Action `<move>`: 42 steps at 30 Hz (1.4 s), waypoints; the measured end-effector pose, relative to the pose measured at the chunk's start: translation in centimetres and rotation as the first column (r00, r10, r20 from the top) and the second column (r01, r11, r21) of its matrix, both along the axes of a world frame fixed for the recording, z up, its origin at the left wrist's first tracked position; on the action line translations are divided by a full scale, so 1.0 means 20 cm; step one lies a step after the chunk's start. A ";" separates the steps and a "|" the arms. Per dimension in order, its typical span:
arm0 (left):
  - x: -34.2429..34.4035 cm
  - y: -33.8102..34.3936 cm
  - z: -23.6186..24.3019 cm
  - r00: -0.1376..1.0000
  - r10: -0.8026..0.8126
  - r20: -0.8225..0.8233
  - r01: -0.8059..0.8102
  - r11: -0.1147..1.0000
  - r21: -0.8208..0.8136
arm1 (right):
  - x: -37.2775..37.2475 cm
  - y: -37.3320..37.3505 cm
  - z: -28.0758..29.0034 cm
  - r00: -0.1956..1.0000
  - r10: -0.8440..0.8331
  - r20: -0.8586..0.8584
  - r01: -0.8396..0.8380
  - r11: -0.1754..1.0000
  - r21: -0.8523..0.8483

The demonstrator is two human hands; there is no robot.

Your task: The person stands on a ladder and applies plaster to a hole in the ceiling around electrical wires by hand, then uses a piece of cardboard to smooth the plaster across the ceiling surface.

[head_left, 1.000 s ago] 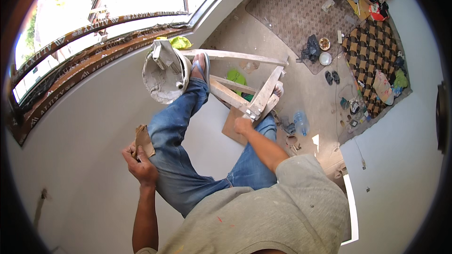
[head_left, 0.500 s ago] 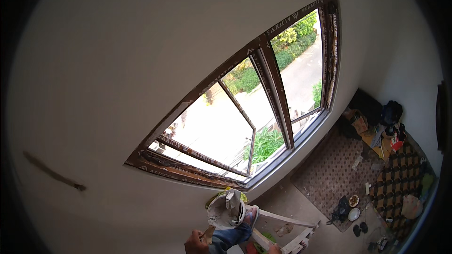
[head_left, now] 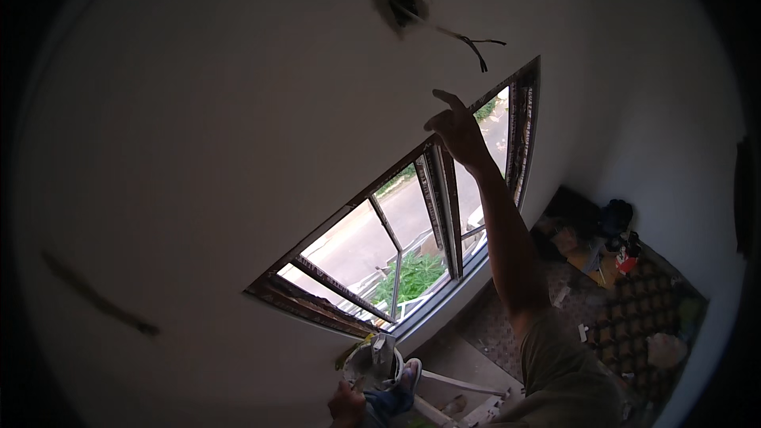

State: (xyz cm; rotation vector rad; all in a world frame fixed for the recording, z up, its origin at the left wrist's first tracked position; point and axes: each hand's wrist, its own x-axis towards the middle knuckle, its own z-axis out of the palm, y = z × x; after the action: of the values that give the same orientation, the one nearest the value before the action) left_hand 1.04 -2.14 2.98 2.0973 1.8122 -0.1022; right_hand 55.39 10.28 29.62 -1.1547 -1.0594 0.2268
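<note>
My right hand (head_left: pixel 457 128) is raised against the wall, above the middle of the window (head_left: pixel 468 182). Its index finger and thumb are stretched apart, the other fingers hard to make out, and nothing is in it. Beyond it, loose cable ends (head_left: pixel 480 51) hang from a square hole (head_left: pixel 403 11) in the wall. My left hand (head_left: pixel 346 404) is low, closed round a small flat tan piece (head_left: pixel 359 384) that is dim here. Right beside it stands a white, plaster-smeared bucket (head_left: pixel 361 362) with a grey block-like tool (head_left: pixel 384 349) in it.
My sandalled foot (head_left: pixel 411 375) is next to the bucket, over a pale wooden stand (head_left: pixel 468 384). A patterned mat (head_left: pixel 634 313) lies below at the right, with bags and clutter (head_left: pixel 614 222) in the corner. A dark streak (head_left: pixel 99 295) marks the wall at left.
My right hand has risen from the stand at the bottom to the wall above the window. The view has tilted up, bringing the hole and cable in, and the picture is darker.
</note>
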 end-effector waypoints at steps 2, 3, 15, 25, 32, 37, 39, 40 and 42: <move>-0.05 0.00 -0.05 1.000 -0.006 -0.001 0.006 1.000 0.025 | 0.05 0.09 0.32 0.985 -0.042 0.165 0.050 0.998 -0.043; -0.06 0.01 -0.08 1.000 -0.016 -0.001 0.016 0.999 0.035 | 0.09 0.11 0.42 0.990 -0.006 0.138 0.014 0.998 -0.058; -0.08 0.05 -0.13 1.000 -0.007 0.027 0.004 0.997 0.077 | 0.16 0.25 0.76 0.990 -0.026 0.138 0.065 0.956 -0.285; -0.08 0.06 -0.14 0.998 -0.006 0.060 0.001 0.996 0.092 | 0.17 0.24 0.76 0.996 0.057 0.063 -0.041 0.972 -0.232; -0.07 0.06 -0.15 0.999 -0.004 0.051 0.000 0.997 0.082 | 0.22 0.24 0.78 0.983 0.163 -0.087 -0.180 0.948 -0.261; -0.07 0.06 -0.17 0.999 -0.003 0.047 -0.002 0.995 0.097 | 0.23 0.26 0.77 0.991 0.133 -0.023 -0.134 0.951 -0.280; -0.07 0.07 -0.18 0.999 -0.003 0.037 0.000 0.996 0.088 | 0.26 0.28 0.78 0.983 0.160 -0.091 -0.178 0.948 -0.264; -0.07 0.07 -0.18 0.999 -0.001 0.042 -0.002 0.996 0.087 | 0.26 0.29 0.78 0.971 0.185 -0.152 -0.218 0.946 -0.239; -0.07 0.07 -0.17 0.999 0.003 0.048 -0.007 0.996 0.086 | 0.25 0.30 0.79 0.940 0.237 -0.244 -0.287 0.938 -0.194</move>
State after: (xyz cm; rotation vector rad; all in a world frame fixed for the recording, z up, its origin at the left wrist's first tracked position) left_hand -0.45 -0.83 -0.36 2.1347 1.8239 0.0282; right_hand 60.33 16.29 45.39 -1.1581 -1.0090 0.6875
